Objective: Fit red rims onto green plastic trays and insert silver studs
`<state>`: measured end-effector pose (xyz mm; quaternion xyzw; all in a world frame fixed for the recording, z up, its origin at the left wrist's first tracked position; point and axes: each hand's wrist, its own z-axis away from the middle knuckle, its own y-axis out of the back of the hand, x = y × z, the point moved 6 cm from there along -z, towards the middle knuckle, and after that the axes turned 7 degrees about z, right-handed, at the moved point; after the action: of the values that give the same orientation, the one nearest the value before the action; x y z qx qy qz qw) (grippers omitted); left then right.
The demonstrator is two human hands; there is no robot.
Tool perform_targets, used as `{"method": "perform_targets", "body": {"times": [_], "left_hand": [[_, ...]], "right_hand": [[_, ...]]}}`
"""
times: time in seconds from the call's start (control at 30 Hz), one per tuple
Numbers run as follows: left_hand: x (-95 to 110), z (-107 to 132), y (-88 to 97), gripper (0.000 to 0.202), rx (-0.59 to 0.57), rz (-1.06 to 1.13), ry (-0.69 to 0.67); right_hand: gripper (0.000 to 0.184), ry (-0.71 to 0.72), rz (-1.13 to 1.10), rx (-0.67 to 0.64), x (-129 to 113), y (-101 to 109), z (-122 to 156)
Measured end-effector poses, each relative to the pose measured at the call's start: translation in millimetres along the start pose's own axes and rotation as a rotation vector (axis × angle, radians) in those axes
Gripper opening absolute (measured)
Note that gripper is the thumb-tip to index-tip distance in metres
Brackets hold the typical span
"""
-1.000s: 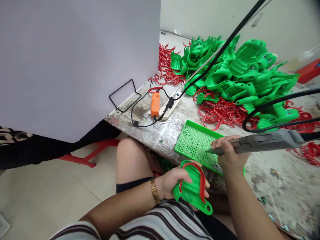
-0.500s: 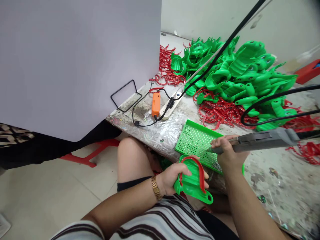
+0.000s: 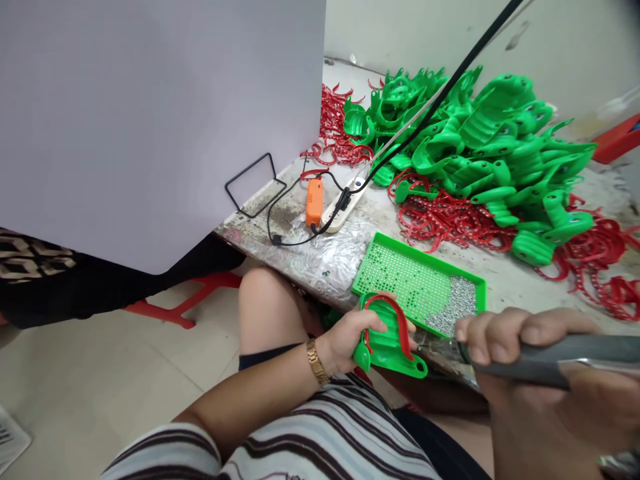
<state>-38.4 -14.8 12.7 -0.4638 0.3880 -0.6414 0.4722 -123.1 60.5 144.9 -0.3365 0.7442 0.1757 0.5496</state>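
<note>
In the head view, the left hand (image 3: 350, 337) closes around a green plastic moulded shell (image 3: 387, 348) fitted with a red curved plastic band (image 3: 387, 300). The thumb lies across the top and the fingers wrap beneath, holding it over the lap just below the table edge. A gold metal wristwatch (image 3: 316, 362) sits on that wrist. To the right of it, the right hand (image 3: 520, 333) is clenched in a fist round a grey long-barrelled power screwdriver (image 3: 575, 353). The tool's metal tip points left and ends just beside the shell's lower corner; whether the two touch cannot be told. Just beyond both hands, on the worn grey table (image 3: 530, 283), lies a green perforated plastic tray (image 3: 400, 273) with a heap of small silver screws (image 3: 457, 303) in the corner nearest the right hand. Farther past the tray, a pile of green plastic shells (image 3: 480, 140) rises over loose red curved strips (image 3: 445, 220). Beyond the left hand lie an orange plastic adapter (image 3: 314, 202) and a white power strip (image 3: 345, 203), with a black cable (image 3: 435, 100) rising from it. A plain white board (image 3: 150, 120) stands on the left hand's outer side.
</note>
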Motion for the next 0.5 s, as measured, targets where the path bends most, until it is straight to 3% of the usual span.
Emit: {"method": "perform_targets", "body": {"times": [0.5], "left_hand": [[3.1, 3.1, -3.0, 0.059, 0.023, 0.000, -0.105]], "right_hand": [[0.026, -0.013, -0.016, -0.052, 11.9, -11.6, 14.2]]}}
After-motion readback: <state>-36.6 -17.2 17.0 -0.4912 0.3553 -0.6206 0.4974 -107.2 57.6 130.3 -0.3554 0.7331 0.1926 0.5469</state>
